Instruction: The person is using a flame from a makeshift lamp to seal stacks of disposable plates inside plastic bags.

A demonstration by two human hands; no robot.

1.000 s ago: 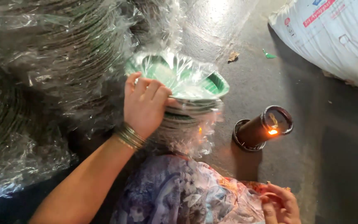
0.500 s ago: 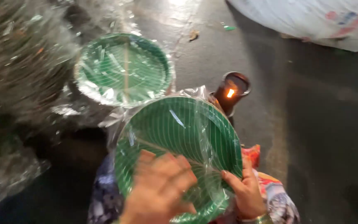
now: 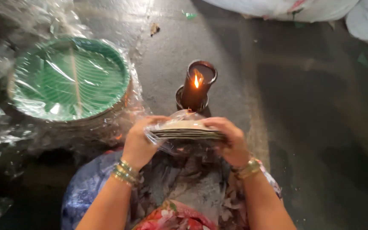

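1. The wrapped stack of plates (image 3: 187, 130) is held flat and edge-on at lap height, just in front of the lit candle (image 3: 196, 85), its clear plastic film bunched at the near edge and at the top.
2. The left hand (image 3: 140, 142) is clamped on the stack's left rim and the right hand (image 3: 231, 140) on its right rim, the two hands apart with the stack between them (bangles show on both wrists).
3. To do this step well, I judge that only the loose film edge should come near the flame, briefly, with the stack kept level and the fingers back from the heated side, since thin plastic will shrink and melt fast.
4. A steady grip on both sides matters too, because the plates look thin and could slide inside the slack wrap.
5. The candle stands in a dark tube-shaped holder (image 3: 192, 100) on the floor, upright, flame small.
6. To the left lies another stack of green plates (image 3: 71, 81), already in film, among heaps of crumpled clear plastic (image 3: 5, 140).
7. The floor (image 3: 303, 127) is dark bare concrete with a few scraps on it; large white sacks (image 3: 286, 6) lie along the far edge (the light is dim, so finer detail there is hard to tell).
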